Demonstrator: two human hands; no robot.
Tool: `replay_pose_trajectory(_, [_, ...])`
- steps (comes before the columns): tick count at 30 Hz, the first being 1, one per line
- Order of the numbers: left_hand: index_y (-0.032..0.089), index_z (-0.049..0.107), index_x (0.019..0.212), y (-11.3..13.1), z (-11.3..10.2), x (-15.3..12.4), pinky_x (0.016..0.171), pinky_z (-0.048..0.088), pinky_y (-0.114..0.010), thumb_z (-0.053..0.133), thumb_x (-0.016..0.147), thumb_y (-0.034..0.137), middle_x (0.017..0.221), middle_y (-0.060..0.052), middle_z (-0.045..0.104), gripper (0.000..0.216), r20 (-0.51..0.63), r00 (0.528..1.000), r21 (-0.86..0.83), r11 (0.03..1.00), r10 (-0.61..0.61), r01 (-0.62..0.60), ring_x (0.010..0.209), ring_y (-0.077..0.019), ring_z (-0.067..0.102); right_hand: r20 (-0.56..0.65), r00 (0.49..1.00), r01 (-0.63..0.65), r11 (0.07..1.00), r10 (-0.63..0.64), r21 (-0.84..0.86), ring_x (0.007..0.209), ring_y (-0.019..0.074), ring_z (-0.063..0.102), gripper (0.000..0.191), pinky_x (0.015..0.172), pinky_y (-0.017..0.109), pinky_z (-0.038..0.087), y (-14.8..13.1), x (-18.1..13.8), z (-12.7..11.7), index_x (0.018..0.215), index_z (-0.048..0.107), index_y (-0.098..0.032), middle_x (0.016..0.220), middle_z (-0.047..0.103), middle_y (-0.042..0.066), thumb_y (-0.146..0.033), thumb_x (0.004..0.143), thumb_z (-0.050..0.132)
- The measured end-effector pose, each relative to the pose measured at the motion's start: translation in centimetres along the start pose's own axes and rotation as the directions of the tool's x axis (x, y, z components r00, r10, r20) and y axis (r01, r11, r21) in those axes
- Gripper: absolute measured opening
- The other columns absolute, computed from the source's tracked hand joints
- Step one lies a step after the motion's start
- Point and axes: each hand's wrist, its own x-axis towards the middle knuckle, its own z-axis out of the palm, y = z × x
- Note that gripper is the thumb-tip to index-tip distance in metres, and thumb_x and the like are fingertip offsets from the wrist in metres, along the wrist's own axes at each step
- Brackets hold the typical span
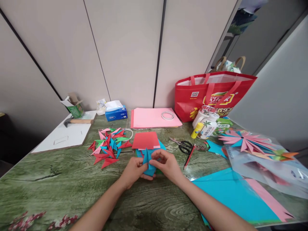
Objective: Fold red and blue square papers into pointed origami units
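Both my hands meet at the table's middle over a small piece of blue paper (147, 157). My left hand (134, 171) pinches its left side with curled fingers. From the right, my right hand (166, 164) grips the same blue piece, fingers bent over its top. The paper looks partly folded into a point. Just behind it lies a stack of small square sheets with a red sheet (145, 140) on top.
A heap of folded red, blue, pink and green paper points (108, 146) lies to the left. Scissors (183, 146), a red pencil (189, 156), a glue stick (196, 130), pink sheets (154, 117), a tissue box (116, 113), a hammer (78, 121), a red bag (211, 93) and large blue paper (231, 195) surround them.
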Motion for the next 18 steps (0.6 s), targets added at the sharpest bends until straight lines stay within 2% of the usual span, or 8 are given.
replay_pose_trajectory(2, [0.011, 0.067, 0.074, -0.06, -0.09, -0.09, 0.062, 0.053, -0.037, 0.064, 0.066, 0.039, 0.064, -0.006, 0.067, 0.029, 0.037, 0.999, 0.002, 1.0, -0.014, 0.014, 0.063, -0.0226, 0.065, 0.104, 0.983, -0.171, 0.968, 0.154, 0.186, 0.059, 0.0131, 0.059, 0.034, 0.055, 0.025, 0.047, 0.18, 0.49, -0.25, 0.087, 0.061, -0.018, 0.066, 0.063, -0.001, -0.028, 0.057, 0.073])
replay_pose_trajectory(5, [0.007, 0.065, 0.076, -0.3, -0.31, -0.15, 0.064, 0.053, -0.039, 0.064, 0.067, 0.039, 0.069, -0.012, 0.068, 0.033, 0.076, 0.996, -0.046, 0.998, -0.04, 0.043, 0.067, -0.025, 0.066, 0.161, 0.953, -0.292, 0.914, 0.255, 0.28, 0.056, 0.0106, 0.057, 0.031, 0.057, 0.024, 0.046, 0.35, 0.9, -0.74, 0.074, 0.063, -0.015, 0.062, 0.063, -0.003, -0.024, 0.048, 0.077])
replay_pose_trajectory(10, [0.006, 0.065, 0.082, -0.51, -0.51, -0.08, 0.069, 0.052, -0.041, 0.064, 0.067, 0.039, 0.074, -0.015, 0.069, 0.036, 0.109, 0.992, -0.079, 0.994, -0.063, 0.071, 0.072, -0.0262, 0.066, 0.152, 0.943, -0.329, 0.899, 0.296, 0.291, 0.054, 0.0095, 0.056, 0.031, 0.056, 0.023, 0.045, 0.07, 0.93, -1.08, 0.069, 0.064, -0.014, 0.059, 0.063, -0.004, -0.019, 0.043, 0.079])
replay_pose_trajectory(18, [0.006, 0.065, 0.076, -0.24, 0.06, -0.25, 0.066, 0.053, -0.04, 0.07, 0.061, 0.032, 0.066, -0.011, 0.068, 0.031, 0.042, 0.997, -0.026, 0.998, -0.063, 0.064, 0.068, -0.025, 0.066, 0.154, 0.943, -0.327, 0.907, 0.294, 0.266, 0.053, 0.0089, 0.054, 0.033, 0.054, 0.022, 0.043, 0.19, 0.97, -0.83, 0.069, 0.063, -0.013, 0.057, 0.061, -0.004, -0.021, 0.041, 0.08])
